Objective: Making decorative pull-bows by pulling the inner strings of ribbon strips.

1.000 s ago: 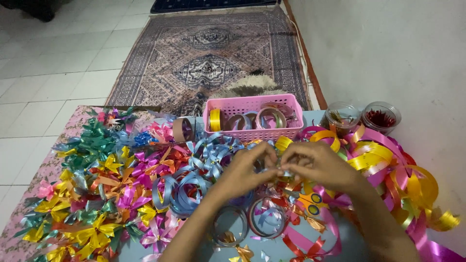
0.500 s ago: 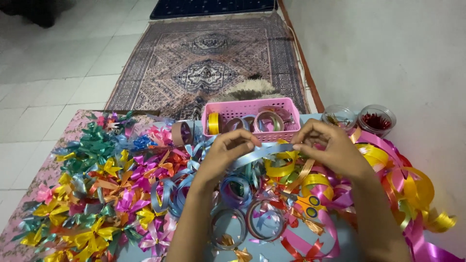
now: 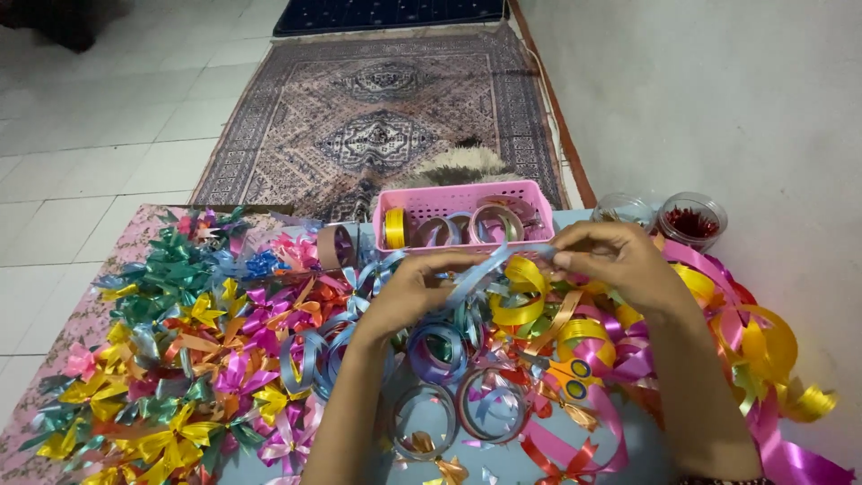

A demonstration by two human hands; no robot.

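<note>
Two hands: raised together over the middle of the ribbon-strewn surface, just in front of the basket.
Left hand [image 3: 415,292]: fingers curled, tips pressed together on the lower end of the light blue ribbon strip [image 3: 489,269].
Right hand [image 3: 620,260]: thumb and forefinger pinching the strip's upper end, other fingers folded loosely behind.
Light blue ribbon strip: stretched at a slant between both hands, above the yellow ribbon curl [image 3: 521,292].
Pink basket [image 3: 462,202]: just beyond the hands, holding ribbon rolls, one of them yellow.
Finished bows [image 3: 180,359]: heaped to the left in green, yellow, pink, orange and blue.
Ribbon rings [image 3: 489,404]: lying flat below the wrists, near the lower edge.
Scissors [image 3: 570,373]: yellow-handled, half buried in ribbon under the right forearm.
Loose ribbons [image 3: 763,346]: pink, yellow and red, tangled at the right.
Clear tubs [image 3: 691,220]: two, right of the basket, the nearer with red contents.
Patterned rug [image 3: 377,117]: spread on the tiled floor beyond.
</note>
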